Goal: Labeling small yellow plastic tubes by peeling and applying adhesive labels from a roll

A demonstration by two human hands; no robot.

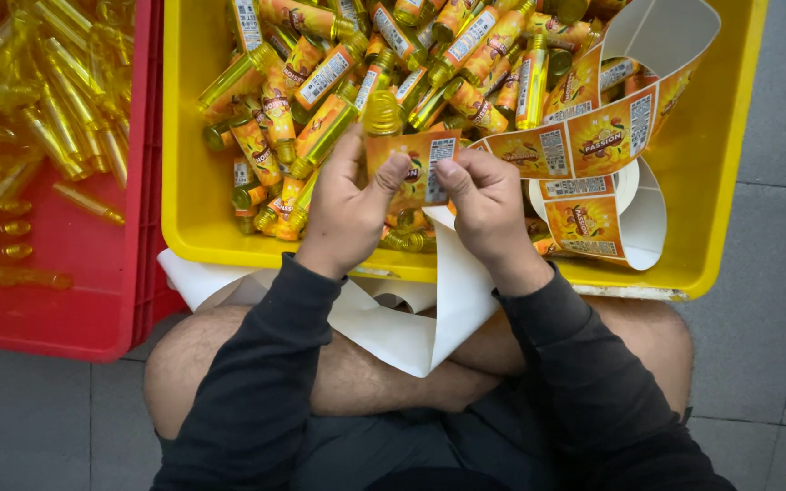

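Note:
My left hand and my right hand together hold one small yellow bottle with a gold cap, over the near side of the yellow crate. Both thumbs press an orange label onto the bottle's body. A strip of orange labels on white backing paper runs from my right hand up to the crate's far right corner. White empty backing paper hangs from under my hands onto my crossed legs.
The yellow crate holds several labelled yellow bottles heaped at its far side. A red crate on the left holds several unlabelled yellow bottles. Both stand on a grey tiled floor.

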